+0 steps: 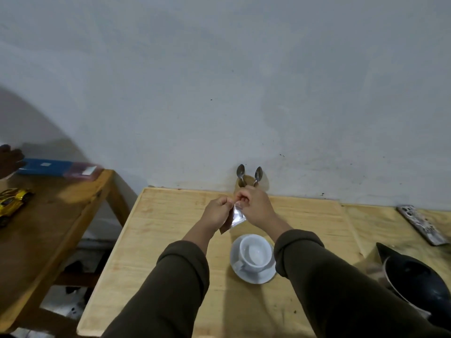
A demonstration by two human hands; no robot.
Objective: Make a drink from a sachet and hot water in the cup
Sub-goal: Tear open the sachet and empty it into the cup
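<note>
A small sachet (236,217), silvery on one face and brown on the other, hangs above the pale wooden table (170,240). My left hand (218,211) and my right hand (253,207) both pinch its top edge, fingers close together. Just below and nearer to me stands a white cup (255,254) on a white saucer (253,276); the cup looks empty. A black kettle (415,281) sits at the table's right edge.
A wooden holder (245,182) with two spoons (249,174) stands against the wall behind my hands. A patterned phone (421,225) lies at the far right. A second table on the left carries a yellow toy car (12,202) and a blue box (48,167).
</note>
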